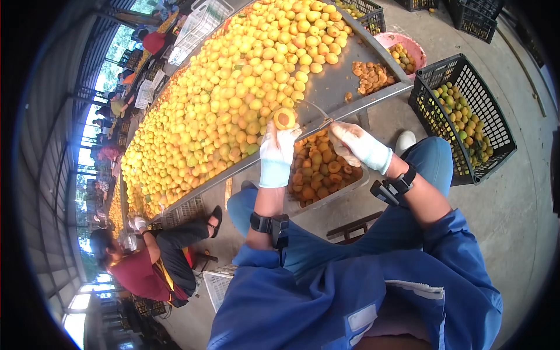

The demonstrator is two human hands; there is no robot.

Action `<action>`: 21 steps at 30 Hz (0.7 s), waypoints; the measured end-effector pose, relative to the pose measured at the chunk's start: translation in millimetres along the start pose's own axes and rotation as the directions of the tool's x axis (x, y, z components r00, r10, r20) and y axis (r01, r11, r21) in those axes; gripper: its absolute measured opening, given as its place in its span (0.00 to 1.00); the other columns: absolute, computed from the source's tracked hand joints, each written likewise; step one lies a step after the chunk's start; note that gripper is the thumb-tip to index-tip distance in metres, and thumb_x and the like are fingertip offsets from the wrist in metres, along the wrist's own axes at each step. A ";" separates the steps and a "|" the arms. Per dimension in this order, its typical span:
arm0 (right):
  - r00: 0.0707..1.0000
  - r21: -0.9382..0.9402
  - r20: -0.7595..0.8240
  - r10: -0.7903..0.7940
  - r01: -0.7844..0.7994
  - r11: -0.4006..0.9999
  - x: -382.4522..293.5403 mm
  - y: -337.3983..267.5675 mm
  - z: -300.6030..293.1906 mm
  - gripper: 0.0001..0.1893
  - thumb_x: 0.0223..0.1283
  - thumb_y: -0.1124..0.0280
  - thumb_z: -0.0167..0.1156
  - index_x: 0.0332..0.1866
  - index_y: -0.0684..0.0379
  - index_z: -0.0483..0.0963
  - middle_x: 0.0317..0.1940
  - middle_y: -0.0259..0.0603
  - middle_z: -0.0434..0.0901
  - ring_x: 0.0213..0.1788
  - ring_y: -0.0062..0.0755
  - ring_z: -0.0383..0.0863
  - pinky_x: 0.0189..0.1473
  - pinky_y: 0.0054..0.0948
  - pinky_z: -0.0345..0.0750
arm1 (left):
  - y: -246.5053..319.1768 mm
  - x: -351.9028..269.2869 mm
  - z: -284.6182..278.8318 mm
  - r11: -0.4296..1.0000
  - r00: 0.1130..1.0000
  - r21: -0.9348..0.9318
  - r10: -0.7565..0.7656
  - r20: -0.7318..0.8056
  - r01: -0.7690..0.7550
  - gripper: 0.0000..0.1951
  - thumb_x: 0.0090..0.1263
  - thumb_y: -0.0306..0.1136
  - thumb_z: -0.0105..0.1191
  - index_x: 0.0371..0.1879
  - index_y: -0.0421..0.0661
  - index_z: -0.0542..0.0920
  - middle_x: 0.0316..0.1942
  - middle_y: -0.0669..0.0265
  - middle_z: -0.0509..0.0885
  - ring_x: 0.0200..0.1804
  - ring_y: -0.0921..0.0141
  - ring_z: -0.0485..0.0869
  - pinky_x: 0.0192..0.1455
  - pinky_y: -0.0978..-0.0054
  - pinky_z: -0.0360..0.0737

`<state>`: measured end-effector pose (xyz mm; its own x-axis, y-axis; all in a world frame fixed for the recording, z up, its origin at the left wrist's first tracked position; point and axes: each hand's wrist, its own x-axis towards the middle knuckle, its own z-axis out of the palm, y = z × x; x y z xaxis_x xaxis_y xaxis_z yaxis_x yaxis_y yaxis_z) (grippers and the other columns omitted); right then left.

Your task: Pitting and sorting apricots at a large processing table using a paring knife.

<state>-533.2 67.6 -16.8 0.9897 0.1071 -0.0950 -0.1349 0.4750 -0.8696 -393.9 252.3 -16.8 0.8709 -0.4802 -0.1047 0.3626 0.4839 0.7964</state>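
Observation:
My left hand [276,153], in a white knitted glove, grips a cut apricot [284,119] with its open face turned up and a brown-orange centre showing. In my right hand [359,144], also gloved, is the handle of a thin curved blade [314,106]. The blade reaches left over the table edge, a little apart from the apricot. Beyond both hands a large heap of whole yellow apricots [236,96] covers much of the metal table [332,85]. Below the table edge, between my hands, a plastic tub [326,201] holds many apricot halves.
Small brown-orange pieces [371,78], perhaps pits, lie at the table's right corner. Beyond it stands a pink basin [415,48] of fruit. A black crate [488,113] of greenish apricots stands at the right. A person in a maroon shirt [144,271] sits at the left.

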 end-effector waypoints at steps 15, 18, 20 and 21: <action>0.908 0.070 -0.287 -0.305 0.337 0.939 16.0 2.4 -4.6 0.23 0.71 0.46 0.49 0.32 0.58 0.72 0.22 0.29 0.69 0.25 0.17 0.67 0.29 0.19 0.66 | 0.9 -9.4 26.6 0.972 0.999 0.230 0.047 0.021 -0.051 0.22 0.80 0.41 0.37 0.59 0.33 0.69 0.53 0.48 0.78 0.47 0.61 0.80 0.50 0.64 0.79; 0.843 -0.029 -0.487 -0.228 0.246 0.969 11.6 -3.8 -7.6 0.24 0.69 0.47 0.51 0.32 0.59 0.75 0.25 0.27 0.72 0.28 0.14 0.68 0.32 0.18 0.66 | -11.6 -3.0 7.5 0.996 0.987 -0.028 -0.081 0.138 0.086 0.22 0.80 0.42 0.37 0.58 0.33 0.69 0.51 0.49 0.79 0.45 0.61 0.81 0.49 0.64 0.80; 0.782 0.020 -0.580 -0.226 0.291 0.957 6.4 -5.3 -13.9 0.22 0.69 0.49 0.53 0.32 0.59 0.76 0.25 0.27 0.72 0.27 0.13 0.68 0.31 0.17 0.65 | -21.3 -5.4 10.5 0.992 0.986 0.126 -0.053 0.158 0.033 0.21 0.80 0.41 0.37 0.58 0.34 0.70 0.50 0.49 0.79 0.45 0.62 0.81 0.49 0.66 0.81; 0.748 0.044 -0.625 -0.223 0.319 0.947 4.9 -6.6 -17.8 0.21 0.69 0.50 0.55 0.33 0.59 0.76 0.26 0.26 0.72 0.27 0.13 0.67 0.30 0.17 0.65 | -26.6 -6.6 13.8 0.979 0.984 0.204 -0.040 0.173 0.004 0.21 0.80 0.40 0.37 0.57 0.34 0.70 0.50 0.49 0.80 0.45 0.63 0.81 0.49 0.67 0.82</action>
<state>-526.6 49.4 -20.2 0.8005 -0.5716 -0.1802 0.1854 0.5222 -0.8324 -413.8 232.4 -29.0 0.7852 -0.6184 -0.0325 0.2911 0.3222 0.9008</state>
